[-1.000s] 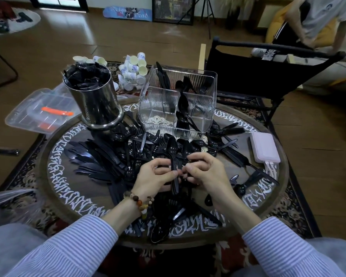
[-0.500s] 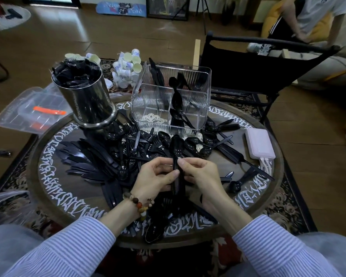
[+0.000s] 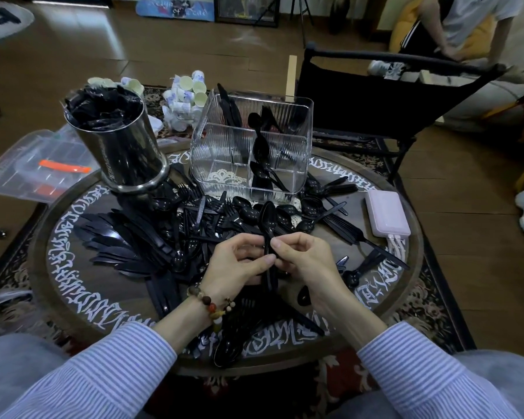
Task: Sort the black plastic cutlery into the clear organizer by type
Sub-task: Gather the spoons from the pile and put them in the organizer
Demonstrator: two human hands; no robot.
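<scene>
Pinching spoon (image 3: 268, 234) handle, L hand (image 3: 239, 267) & R hand (image 3: 304, 261), bowl above fingertips

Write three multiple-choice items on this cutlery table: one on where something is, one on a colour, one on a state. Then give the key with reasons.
1. Where does the metal canister stand relative to the clear organizer?
A. To its left
B. Inside it
C. On the far side of it

2. What colour is the flat rectangular box on the table's right side?
A. Orange
B. Pale pink
C. Green

3. What are the hands doing with the black spoon?
A. Both hold it
B. Only the right holds it
C. Neither touches it

Key: 1 A, the canister stands left of the organizer on the table. 2 B, the box is pale pink. 3 A, the left hand and right hand both pinch the spoon's handle, bowl pointing away.
</scene>
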